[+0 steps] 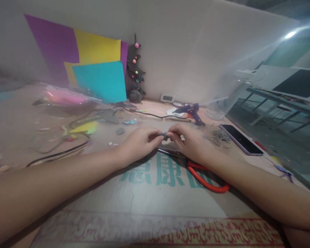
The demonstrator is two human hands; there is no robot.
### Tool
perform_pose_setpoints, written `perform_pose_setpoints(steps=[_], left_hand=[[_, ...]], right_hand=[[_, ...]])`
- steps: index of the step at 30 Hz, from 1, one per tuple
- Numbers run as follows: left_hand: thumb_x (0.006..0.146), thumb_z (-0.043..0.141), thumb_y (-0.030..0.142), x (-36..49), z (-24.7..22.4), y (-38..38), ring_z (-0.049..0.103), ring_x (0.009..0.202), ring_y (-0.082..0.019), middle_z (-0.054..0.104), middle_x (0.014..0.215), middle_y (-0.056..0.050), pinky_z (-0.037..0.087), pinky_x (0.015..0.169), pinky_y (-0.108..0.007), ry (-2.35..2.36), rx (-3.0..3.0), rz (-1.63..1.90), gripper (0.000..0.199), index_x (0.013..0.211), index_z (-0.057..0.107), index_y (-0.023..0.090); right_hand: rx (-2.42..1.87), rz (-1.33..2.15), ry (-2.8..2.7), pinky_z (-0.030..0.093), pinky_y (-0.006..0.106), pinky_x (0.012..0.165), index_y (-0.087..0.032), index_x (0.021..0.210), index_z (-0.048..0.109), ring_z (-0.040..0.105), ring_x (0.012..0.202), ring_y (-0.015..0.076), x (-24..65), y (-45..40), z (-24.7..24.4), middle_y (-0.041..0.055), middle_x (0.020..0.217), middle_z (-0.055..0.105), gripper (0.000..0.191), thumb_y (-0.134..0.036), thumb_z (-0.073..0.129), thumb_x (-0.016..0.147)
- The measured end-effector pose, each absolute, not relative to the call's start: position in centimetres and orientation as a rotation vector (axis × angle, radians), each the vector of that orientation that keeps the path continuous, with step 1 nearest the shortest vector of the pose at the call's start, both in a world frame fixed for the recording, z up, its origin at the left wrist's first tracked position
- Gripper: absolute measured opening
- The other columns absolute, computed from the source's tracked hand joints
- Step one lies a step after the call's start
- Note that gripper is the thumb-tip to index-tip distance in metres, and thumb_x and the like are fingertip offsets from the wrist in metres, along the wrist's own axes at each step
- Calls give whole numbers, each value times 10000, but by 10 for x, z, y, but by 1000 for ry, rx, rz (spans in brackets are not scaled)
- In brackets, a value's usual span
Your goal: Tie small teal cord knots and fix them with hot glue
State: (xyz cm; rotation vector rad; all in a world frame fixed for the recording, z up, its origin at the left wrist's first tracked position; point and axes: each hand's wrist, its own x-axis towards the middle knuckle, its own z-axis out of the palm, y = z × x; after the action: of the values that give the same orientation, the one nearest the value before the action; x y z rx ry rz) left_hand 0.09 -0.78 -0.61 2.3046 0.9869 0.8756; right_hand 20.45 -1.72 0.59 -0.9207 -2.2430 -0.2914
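Both my hands meet over the middle of the work surface. My left hand [147,139] pinches a small dark grey-blue piece [165,136] between thumb and fingers. From the other side, my right hand [187,139] pinches the same piece; its exact kind is too small to make out. Under my right hand and forearm lie scissors with red handles [209,186], their blades pointing left below my fingers. A small grey coil [120,131] rests on the surface left of my hands, and a tangle of grey cord [221,137] lies to the right.
A blue glue gun [192,112] stands at the back right, near a small white clock-like device [167,98]. A phone [241,139] lies at the right edge. Coloured sheets [100,82] lean behind, beside a hanging decoration [136,69]. Black cable [59,153] crosses the left side.
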Motion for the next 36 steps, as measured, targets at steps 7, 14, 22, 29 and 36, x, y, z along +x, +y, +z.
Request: perform_pose_setpoints(steps=[7, 14, 22, 29, 36], left_hand=[[927, 508, 302, 0, -8, -6, 646, 824, -153, 740, 909, 22, 429, 718, -244, 932, 2232, 879, 230, 995, 709, 216], [916, 549, 357, 1, -4, -11, 665, 883, -162, 753, 998, 15, 461, 775, -248, 891, 2168, 922, 258, 1070, 710, 227], [854, 625, 321, 1, -14, -1, 666, 866, -184, 741, 975, -30, 495, 785, -294, 902, 1978, 888, 298, 1122, 686, 206], [819, 649, 268, 2, -15, 2, 658, 858, -179, 706, 943, -57, 503, 762, -297, 863, 1864, 884, 470, 1273, 578, 174], [817, 648, 298, 0, -8, 1, 658, 818, -179, 704, 925, -61, 504, 698, -284, 939, 1811, 984, 394, 1187, 628, 162]], right_hand=[[-1040, -105, -2200, 432, 207, 534, -194, 836, 585, 602, 576, 115, 202, -22, 7, 7, 674, 651, 161, -300, 523, 940], [-1055, -66, -2175, 446, 213, 536, -190, 836, 577, 604, 579, 118, 200, -24, 8, 10, 677, 649, 151, -296, 525, 931], [-1082, 1, -2159, 460, 221, 559, -200, 849, 566, 615, 596, 123, 201, -23, 8, 8, 694, 660, 138, -302, 526, 933], [-1063, -33, -2194, 463, 240, 595, -197, 917, 577, 621, 652, 140, 205, -20, 10, 22, 745, 660, 129, -308, 515, 939], [-913, -99, -2214, 504, 277, 685, -216, 1143, 535, 639, 738, 155, 208, -12, 1, 29, 857, 665, 248, -253, 574, 902]])
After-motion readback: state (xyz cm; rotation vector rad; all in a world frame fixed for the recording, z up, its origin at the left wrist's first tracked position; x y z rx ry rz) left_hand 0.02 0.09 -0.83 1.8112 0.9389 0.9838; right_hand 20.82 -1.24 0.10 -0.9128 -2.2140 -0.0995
